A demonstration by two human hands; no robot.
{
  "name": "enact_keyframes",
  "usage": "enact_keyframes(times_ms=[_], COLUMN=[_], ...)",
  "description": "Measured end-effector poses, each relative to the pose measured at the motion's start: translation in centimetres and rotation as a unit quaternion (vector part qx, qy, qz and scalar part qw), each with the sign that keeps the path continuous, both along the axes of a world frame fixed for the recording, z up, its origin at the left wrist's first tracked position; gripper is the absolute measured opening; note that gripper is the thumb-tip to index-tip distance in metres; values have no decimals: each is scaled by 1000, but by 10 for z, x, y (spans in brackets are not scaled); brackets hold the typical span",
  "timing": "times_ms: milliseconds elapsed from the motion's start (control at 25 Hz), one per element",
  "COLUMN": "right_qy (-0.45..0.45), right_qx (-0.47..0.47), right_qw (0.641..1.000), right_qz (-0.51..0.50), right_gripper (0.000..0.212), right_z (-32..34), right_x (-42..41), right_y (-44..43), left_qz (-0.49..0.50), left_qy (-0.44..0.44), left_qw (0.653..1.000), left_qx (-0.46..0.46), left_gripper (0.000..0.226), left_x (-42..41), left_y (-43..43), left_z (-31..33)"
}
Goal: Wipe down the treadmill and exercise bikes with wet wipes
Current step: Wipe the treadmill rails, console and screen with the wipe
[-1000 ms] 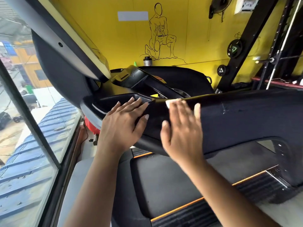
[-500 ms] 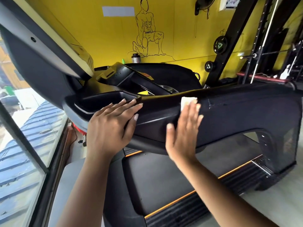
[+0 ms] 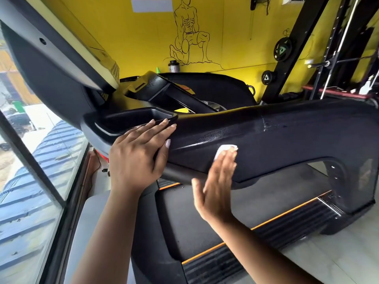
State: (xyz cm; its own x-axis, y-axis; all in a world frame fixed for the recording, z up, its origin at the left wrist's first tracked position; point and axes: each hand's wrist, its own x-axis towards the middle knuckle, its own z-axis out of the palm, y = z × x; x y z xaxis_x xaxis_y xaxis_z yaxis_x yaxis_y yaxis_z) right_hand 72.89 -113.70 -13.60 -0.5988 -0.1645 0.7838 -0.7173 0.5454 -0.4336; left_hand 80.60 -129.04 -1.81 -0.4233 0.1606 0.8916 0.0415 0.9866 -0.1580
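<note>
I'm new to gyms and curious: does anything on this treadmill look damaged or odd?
A thin pale scratch crosses the top of the treadmill's black side rail, up and right of the white wipe under the right hand. Damp speckles beside it look like wiping moisture, not a spill.

Two bare forearms enter from the bottom edge: the left forearm at lower centre-left, the right forearm at lower right. The left hand shows mid-frame, the right hand just right of it. The fingernails are long, rounded and painted pale lilac.
</note>
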Motion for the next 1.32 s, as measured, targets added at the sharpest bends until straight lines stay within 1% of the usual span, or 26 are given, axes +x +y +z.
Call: enact_keyframes(times_ms=[80,120,200,240,320,480,600,640,680,760,840,880,960,1040,1120,1200,1240,1280,1320], right_qy=[65,103,158,169,131,13,-54,-59,-49,2,50,59,32,-41,-125,-182,-186,-165,-125], right_qx=[60,94,132,137,118,17,-93,-106,-96,-19,64,81,63,2,-85,-158,-170,-152,-104], right_qw=[994,986,976,975,984,999,994,993,994,997,994,993,997,999,987,969,967,974,986], right_qz=[70,87,76,53,4,-47,-23,-1,27,79,77,61,20,-19,-50,-51,-32,-7,20], right_gripper=[73,70,66,64,64,69,74,74,73,69,66,65,65,67,70,75,77,77,76], right_z=[8,9,9,8,7,10,21,23,23,13,-3,-10,-30,-51,-61,-49,-40,-34,-31], right_x=[17,23,16,7,-14,-45,-40,-30,-16,6,9,4,-8,-21,-30,-26,-21,-13,-4], right_y=[-16,-21,-17,-11,8,41,32,24,15,-1,-2,2,12,26,34,28,22,15,10], left_qz=[2,1,2,3,4,-2,23,32,39,50,60,64,69,75,84,92,94,93,91], left_qy=[0,-1,-3,-1,3,-7,-20,-24,-29,-43,-56,-63,-78,-94,-99,-96,-94,-92,-92], left_qw=[1000,1000,1000,1000,1000,1000,1000,999,999,998,996,996,994,992,990,989,989,990,990], left_qx=[-1,-2,-9,-11,-14,6,8,4,0,-9,-17,-20,-30,-41,-52,-57,-58,-58,-60], left_gripper=[32,33,33,33,33,32,34,34,35,36,38,39,41,44,47,47,47,47,46], left_x=[0,1,2,2,2,3,1,0,-3,-10,-17,-20,-26,-33,-39,-44,-45,-47,-50], left_y=[0,0,-1,-1,-1,2,12,17,21,30,39,43,50,57,62,67,69,72,75], left_z=[0,0,0,0,0,1,1,1,0,1,2,3,4,3,2,1,-1,-2,-3])
